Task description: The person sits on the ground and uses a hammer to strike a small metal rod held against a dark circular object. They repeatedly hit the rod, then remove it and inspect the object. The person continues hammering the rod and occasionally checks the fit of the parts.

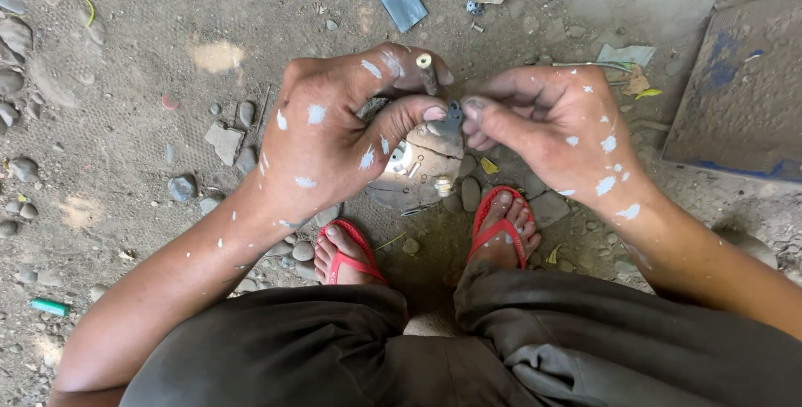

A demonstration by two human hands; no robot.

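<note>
Two paint-flecked hands pinch one small metal piece between them above the dirt ground.

The left hand [334, 135] is closed, thumb pressing the small dark perforated plate [451, 116] while its fingers also keep a short metal pin [427, 73] clear; the right hand [555, 123] meets it with pinched fingertips, steadying the plate. Below, on the ground [125, 123] between red sandals [351, 255], lies a round metal part [418, 169].

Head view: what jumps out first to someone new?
Two hands meet at centre: the left hand and right hand, both flecked with white spots, pinch a small dark metal piece between their fingers. The left hand also grips a short rod near its fingertips. Below them, red sandals stand on dirt ground strewn with stones, beside a round metal part.
</note>
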